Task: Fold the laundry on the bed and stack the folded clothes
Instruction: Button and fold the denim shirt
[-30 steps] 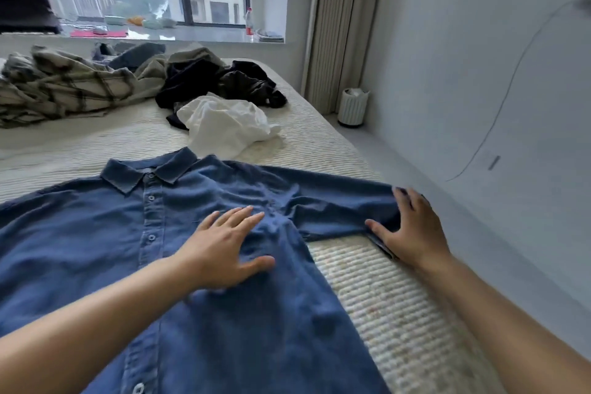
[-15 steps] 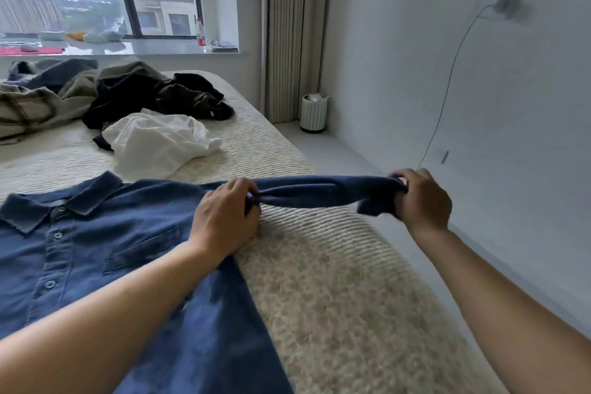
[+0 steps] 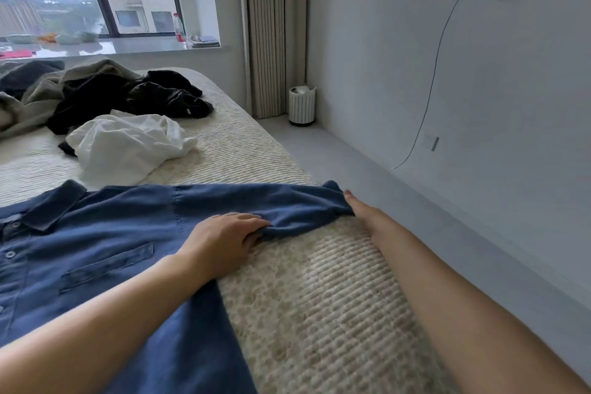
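Sleeve time on the blue denim shirt (image 3: 105,253)

Our left hand (image 3: 220,241) pinches the sleeve by the armpit; right hand (image 3: 358,208) is mostly tucked under the cuff, so we can't tell its grip.

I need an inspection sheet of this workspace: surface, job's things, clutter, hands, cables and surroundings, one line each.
Surface: bed with a ribbed cream cover.
Job's things: blue shirt lies flat, buttoned side up, its sleeve stretched toward the bed's edge; white garment, black clothes and a grey-green pile lie unfolded behind it.
Clutter: bottle, bowls and papers on the windowsill.
Hands: left hand lies on the shirt where the sleeve begins, its fingertips tucked into a fold; right hand is at the cuff, fingers mostly hidden under the cloth.
Cables: one thin cable hangs down the wall from a plug.
Surroundings: window, curtain, small white bin on the floor.
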